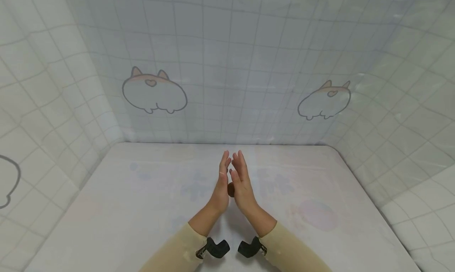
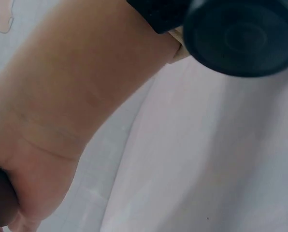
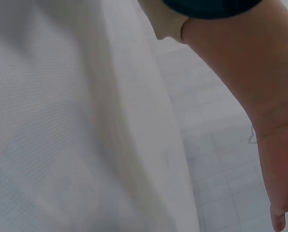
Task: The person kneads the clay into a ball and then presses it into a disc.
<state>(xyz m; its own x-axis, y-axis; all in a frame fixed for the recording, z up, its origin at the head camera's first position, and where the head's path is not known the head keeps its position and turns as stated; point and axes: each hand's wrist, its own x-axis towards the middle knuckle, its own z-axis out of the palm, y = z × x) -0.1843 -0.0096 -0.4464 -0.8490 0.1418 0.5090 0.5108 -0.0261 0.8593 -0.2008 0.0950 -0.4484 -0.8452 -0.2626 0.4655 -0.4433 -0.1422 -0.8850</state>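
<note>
In the head view both hands are raised over the middle of the white table, palms facing each other and fingers pointing away. Between the palms sits a small brown rounded thing, mostly hidden; its kind I cannot tell. The left hand presses it from one side with straight fingers, and the right hand from the other. Dark brown in the left wrist view, the rounded thing lies against the base of the left palm. Only the heel and a few fingertips of the right hand enter the right wrist view.
White grid-patterned curtains with cartoon animal drawings stand behind the table and along both sides. Each forearm wears a beige sleeve and a black wrist device. Faint pastel patches mark the tabletop.
</note>
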